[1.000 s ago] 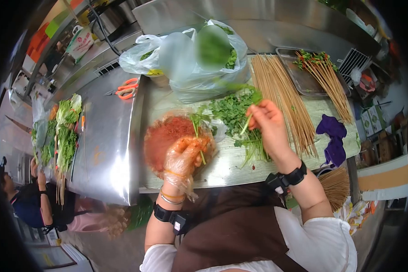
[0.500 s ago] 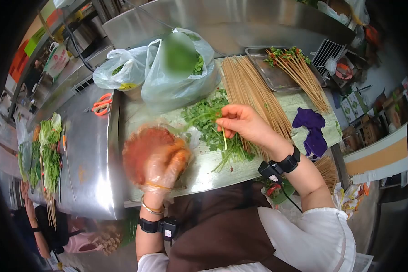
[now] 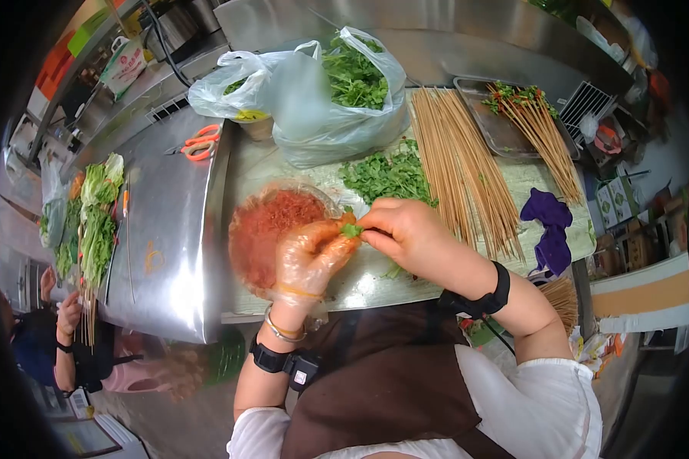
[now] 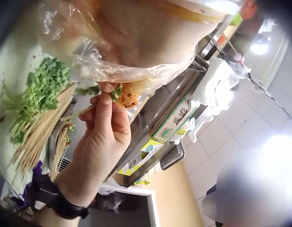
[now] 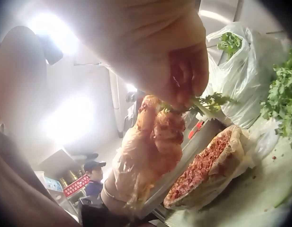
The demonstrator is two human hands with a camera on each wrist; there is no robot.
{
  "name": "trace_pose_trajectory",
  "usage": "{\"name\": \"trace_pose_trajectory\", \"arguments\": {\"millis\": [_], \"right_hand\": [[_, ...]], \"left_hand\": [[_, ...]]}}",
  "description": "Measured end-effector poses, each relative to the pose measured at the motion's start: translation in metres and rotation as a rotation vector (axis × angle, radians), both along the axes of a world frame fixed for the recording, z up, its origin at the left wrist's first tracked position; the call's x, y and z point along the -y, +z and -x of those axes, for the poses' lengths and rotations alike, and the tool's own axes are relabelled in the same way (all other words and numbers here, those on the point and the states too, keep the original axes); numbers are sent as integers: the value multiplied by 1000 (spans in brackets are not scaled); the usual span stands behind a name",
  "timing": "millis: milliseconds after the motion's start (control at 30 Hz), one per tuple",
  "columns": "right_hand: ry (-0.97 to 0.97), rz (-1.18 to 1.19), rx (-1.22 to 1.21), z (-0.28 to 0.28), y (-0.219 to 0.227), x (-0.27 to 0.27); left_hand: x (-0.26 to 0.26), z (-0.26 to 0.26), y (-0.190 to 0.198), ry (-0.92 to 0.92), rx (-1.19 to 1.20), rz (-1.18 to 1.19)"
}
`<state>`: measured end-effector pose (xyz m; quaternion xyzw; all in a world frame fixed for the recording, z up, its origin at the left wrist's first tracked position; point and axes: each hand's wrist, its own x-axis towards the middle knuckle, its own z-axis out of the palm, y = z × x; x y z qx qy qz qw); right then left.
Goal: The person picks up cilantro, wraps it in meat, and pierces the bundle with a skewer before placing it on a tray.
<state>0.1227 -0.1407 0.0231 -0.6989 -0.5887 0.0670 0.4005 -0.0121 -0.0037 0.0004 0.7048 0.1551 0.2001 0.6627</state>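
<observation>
Cilantro sprig (image 3: pixel 351 229) mostly hidden between left hand (image 3: pixel 311 256) and right hand (image 3: pixel 406 233)

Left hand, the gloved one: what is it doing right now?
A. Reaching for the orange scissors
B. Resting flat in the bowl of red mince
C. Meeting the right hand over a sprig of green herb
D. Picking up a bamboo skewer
C: the gloved left hand meets the bare right hand at a small green herb sprig, raised beside the bowl of red mince, away from the skewers and scissors.
</observation>
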Motion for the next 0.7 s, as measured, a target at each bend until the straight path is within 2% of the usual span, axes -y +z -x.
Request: {"name": "trace_pose_trajectory", "arguments": {"millis": [100, 200, 300, 400, 500, 600, 700], "right_hand": [[-33, 18, 137, 10, 0, -4], [-8, -21, 187, 14, -7, -11], [-15, 141, -399, 13, 2, -12], [140, 23, -360, 0, -9, -16], [185, 98, -375, -2, -4, -16], [95, -35, -101, 1, -7, -20], [-1, -52, -520, 12, -4, -20]], "left_hand": [[2, 3, 5, 37, -8, 196], [1, 7, 0, 91, 21, 169], [1, 12, 2, 98, -17, 251], [-6, 15, -3, 13, 38, 463], [-5, 16, -4, 0, 47, 535], [-3, 17, -4, 73, 97, 601], [-3, 17, -10, 124, 98, 581]]}}
